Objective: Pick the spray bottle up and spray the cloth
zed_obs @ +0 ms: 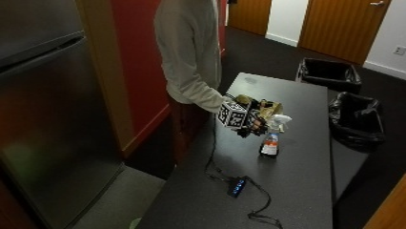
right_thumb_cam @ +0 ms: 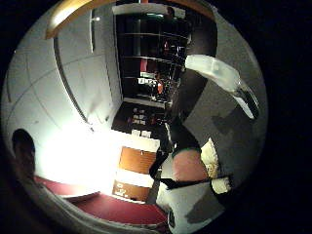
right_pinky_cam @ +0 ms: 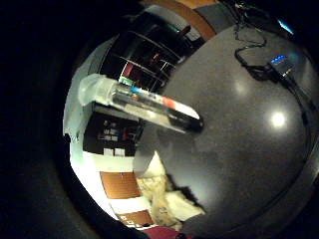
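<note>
Outside view: spray bottle upright beside cloth on table; gloved right hand nearby, grip seemingly unclosed.

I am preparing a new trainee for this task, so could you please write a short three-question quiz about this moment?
1. True or false: the spray bottle stands upright on the table.
2. Multiple choice: where is the cloth? A) beside the gloved hand, on the far side from the camera; B) draped over the bottle; C) on the floor.
3. Short answer: does the gloved right hand already have a grip on the bottle?

Key:
1. True; its white trigger head is on top.
2. A.
3. It cannot be told for sure; the outside view shows the hand right beside the bottle's head, and the palm views show the bottle close but no fingers round it.
</note>
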Action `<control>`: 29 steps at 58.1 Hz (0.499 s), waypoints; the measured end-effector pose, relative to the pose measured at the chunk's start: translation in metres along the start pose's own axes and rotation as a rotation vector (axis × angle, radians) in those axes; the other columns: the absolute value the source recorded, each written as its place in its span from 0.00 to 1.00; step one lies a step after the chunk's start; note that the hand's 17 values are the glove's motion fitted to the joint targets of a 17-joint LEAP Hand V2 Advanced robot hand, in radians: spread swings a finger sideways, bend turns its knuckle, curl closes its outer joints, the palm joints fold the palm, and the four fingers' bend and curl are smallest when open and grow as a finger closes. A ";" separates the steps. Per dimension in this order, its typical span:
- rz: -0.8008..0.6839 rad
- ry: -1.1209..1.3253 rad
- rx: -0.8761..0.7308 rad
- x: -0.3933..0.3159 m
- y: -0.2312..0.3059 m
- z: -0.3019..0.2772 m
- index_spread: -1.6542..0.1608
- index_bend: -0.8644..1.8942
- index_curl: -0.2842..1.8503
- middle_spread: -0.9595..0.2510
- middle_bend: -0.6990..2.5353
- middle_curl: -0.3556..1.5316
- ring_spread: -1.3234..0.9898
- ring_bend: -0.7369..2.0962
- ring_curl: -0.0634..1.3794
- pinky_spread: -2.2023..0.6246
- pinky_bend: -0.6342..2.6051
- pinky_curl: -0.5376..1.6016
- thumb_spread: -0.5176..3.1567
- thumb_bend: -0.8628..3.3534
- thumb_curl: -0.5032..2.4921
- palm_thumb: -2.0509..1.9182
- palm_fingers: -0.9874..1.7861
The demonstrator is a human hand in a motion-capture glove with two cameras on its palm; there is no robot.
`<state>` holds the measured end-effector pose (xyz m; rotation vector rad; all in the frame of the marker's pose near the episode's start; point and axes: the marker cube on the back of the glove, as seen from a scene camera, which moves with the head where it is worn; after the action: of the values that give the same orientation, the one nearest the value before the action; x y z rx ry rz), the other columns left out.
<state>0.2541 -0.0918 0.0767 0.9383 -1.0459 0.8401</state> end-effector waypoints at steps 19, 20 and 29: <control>0.079 -0.079 -0.021 0.022 -0.025 0.043 0.75 0.36 0.23 0.76 0.31 0.38 0.57 0.40 0.25 0.84 0.31 0.41 0.40 0.20 0.31 0.70 0.42; 0.080 -0.082 -0.018 0.022 -0.026 0.044 0.75 0.36 0.23 0.76 0.31 0.38 0.57 0.41 0.25 0.84 0.31 0.41 0.40 0.20 0.31 0.70 0.43; 0.086 -0.085 -0.015 0.025 -0.038 0.057 0.75 0.36 0.23 0.75 0.31 0.38 0.56 0.41 0.25 0.83 0.31 0.41 0.39 0.20 0.32 0.70 0.46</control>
<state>0.2772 -0.1557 0.1040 0.9287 -1.1715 0.8685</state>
